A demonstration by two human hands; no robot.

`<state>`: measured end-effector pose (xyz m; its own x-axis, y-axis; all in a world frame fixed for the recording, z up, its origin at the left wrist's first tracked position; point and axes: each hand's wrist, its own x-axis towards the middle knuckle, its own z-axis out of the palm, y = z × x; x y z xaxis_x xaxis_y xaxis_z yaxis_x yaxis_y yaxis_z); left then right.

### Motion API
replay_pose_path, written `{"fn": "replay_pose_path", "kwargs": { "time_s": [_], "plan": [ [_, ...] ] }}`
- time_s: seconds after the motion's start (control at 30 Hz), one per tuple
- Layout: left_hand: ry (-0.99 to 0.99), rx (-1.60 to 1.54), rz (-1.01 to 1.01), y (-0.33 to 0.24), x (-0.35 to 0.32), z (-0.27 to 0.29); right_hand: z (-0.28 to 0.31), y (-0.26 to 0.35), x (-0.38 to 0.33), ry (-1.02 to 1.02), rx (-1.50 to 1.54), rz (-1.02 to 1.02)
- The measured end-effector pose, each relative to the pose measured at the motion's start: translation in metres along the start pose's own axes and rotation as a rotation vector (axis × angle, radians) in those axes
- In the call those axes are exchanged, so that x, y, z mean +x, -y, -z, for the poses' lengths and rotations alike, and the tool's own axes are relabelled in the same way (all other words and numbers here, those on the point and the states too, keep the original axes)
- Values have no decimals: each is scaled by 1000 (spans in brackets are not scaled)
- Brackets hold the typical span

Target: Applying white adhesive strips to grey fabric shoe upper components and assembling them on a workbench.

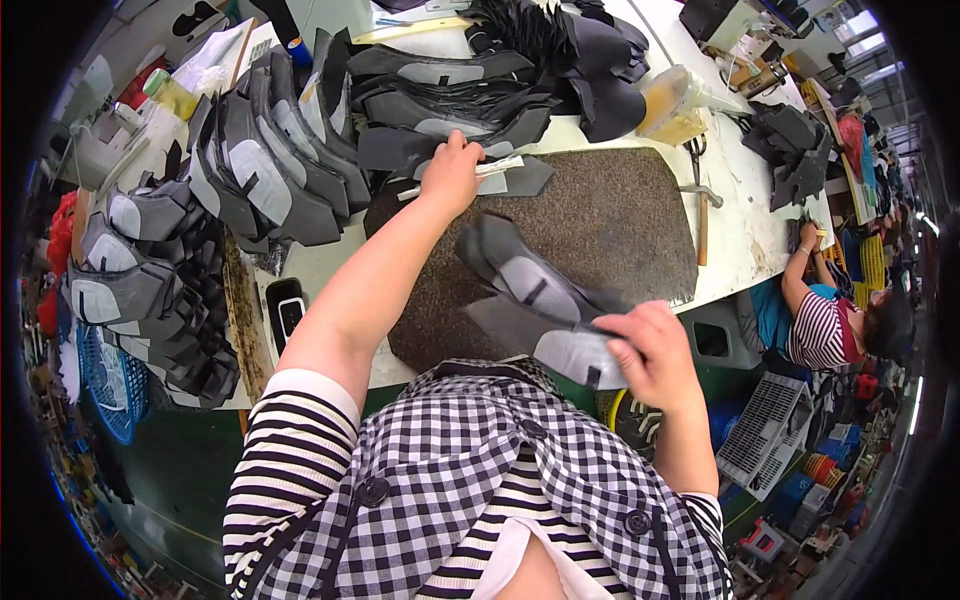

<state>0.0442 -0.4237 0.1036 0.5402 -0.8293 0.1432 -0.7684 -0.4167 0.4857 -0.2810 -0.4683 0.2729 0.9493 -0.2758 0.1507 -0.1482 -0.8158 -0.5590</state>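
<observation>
My right hand [655, 350] grips a grey-and-black shoe upper piece [575, 352] by its end, above the near part of the brown mat [620, 215]. Overlapping it is a second, similar piece [535, 280], slightly blurred; whether my fingers hold that one too is unclear. At the mat's far left corner my left hand [452, 180] is closed around a thin pale stick [500, 167]. Its fingers rest by a dark flat piece [395, 150] at the front of a stack of upper pieces [440, 72].
More upper pieces [270, 170] fan out at the left, above a blue basket [110, 385]. A tub of yellowish stuff [670, 105], scissors [697, 150] and a hammer [703, 225] lie to the right. A phone [288, 310] sits at the left edge. A co-worker [825, 325] is at the far right.
</observation>
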Motion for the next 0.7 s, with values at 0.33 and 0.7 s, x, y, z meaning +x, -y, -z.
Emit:
{"fn": "replay_pose_path", "kwargs": {
  "time_s": [0.33,0.7],
  "plan": [
    [492,-142,-472,-89,-49,-32,-3,-73,8,108,-57,197],
    [503,222,348,-77,-47,-37,76,-116,-15,-43,441,397]
  ]
}}
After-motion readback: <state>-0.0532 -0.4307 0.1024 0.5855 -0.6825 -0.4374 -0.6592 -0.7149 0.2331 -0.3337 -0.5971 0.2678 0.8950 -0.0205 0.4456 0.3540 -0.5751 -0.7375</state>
